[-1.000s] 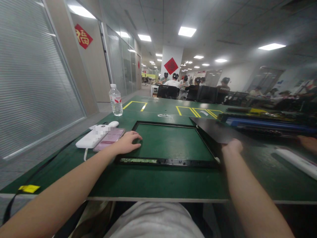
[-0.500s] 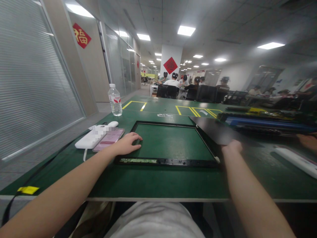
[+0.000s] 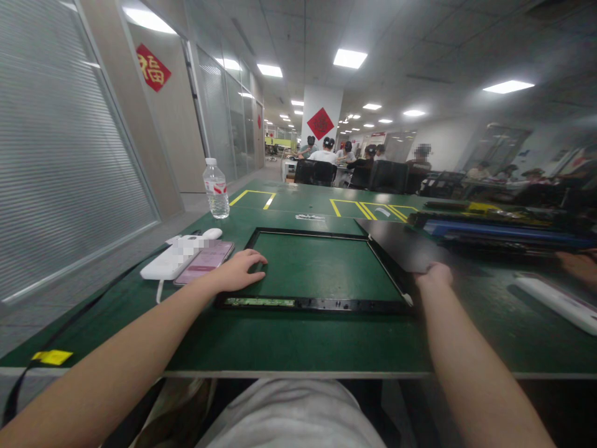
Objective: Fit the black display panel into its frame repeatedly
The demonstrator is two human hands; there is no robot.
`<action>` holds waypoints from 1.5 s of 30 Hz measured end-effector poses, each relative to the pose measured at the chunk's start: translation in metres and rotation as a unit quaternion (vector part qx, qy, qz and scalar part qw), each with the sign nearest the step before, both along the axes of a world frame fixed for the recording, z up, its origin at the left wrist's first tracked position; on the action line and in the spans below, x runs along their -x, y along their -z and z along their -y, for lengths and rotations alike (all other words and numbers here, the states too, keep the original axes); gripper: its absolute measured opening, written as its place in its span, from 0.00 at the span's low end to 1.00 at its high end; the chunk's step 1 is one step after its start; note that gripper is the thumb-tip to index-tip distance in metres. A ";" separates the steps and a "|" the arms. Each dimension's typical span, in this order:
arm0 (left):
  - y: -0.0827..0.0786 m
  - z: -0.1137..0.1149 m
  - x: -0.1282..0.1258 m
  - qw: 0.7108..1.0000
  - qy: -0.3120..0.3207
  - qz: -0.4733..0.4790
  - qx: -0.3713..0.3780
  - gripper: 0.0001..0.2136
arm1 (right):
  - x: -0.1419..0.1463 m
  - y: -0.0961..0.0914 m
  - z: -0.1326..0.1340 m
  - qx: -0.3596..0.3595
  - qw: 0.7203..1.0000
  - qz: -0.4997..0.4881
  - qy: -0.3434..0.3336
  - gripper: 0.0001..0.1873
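Note:
A thin black rectangular frame (image 3: 321,235) lies flat in front of me, with a green circuit strip (image 3: 261,303) set along its near bar. My left hand (image 3: 239,272) rests across the frame's left bar, fingers stretched inward and the thumb apart; part of that bar is hidden beneath it. To the right, my right hand (image 3: 433,277) is closed on the near edge of a dark flat panel (image 3: 396,242). The panel slants up beside the frame's right bar, and where they meet is too dim to make out.
Left of the frame lie a pinkish phone (image 3: 205,261) and a white power strip (image 3: 170,258). A water bottle (image 3: 217,190) stands behind them. Dark and blue long parts (image 3: 504,230) are stacked at right, near another person's hand (image 3: 581,264) and a white device (image 3: 557,302).
My right hand has shifted slightly left with the panel. My left hand and the frame stay where they were.

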State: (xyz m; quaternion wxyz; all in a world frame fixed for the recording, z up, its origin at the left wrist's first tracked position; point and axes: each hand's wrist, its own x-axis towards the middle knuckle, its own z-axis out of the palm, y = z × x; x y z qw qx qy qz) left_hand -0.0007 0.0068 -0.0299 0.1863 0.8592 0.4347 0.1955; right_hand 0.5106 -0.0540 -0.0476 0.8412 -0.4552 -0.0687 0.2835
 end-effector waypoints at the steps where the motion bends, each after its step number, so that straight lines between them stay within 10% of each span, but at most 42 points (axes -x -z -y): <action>1: 0.000 0.000 0.000 1.000 0.001 0.003 0.001 0.24 | 0.002 -0.001 0.000 0.003 1.000 -0.008 0.015 0.13; 19: 0.002 -0.002 0.001 1.000 0.010 -0.009 -0.008 0.23 | 0.011 -0.007 0.001 0.088 0.990 -0.108 0.028 0.09; 36: -0.004 0.004 -0.001 0.997 0.014 -0.073 -0.025 0.24 | 0.034 -0.025 0.006 -0.131 0.987 -0.046 -0.086 0.15; 45: -0.012 0.002 0.001 0.996 -0.066 0.052 -0.028 0.27 | 0.046 -0.044 0.021 -0.186 0.975 0.013 -0.119 0.16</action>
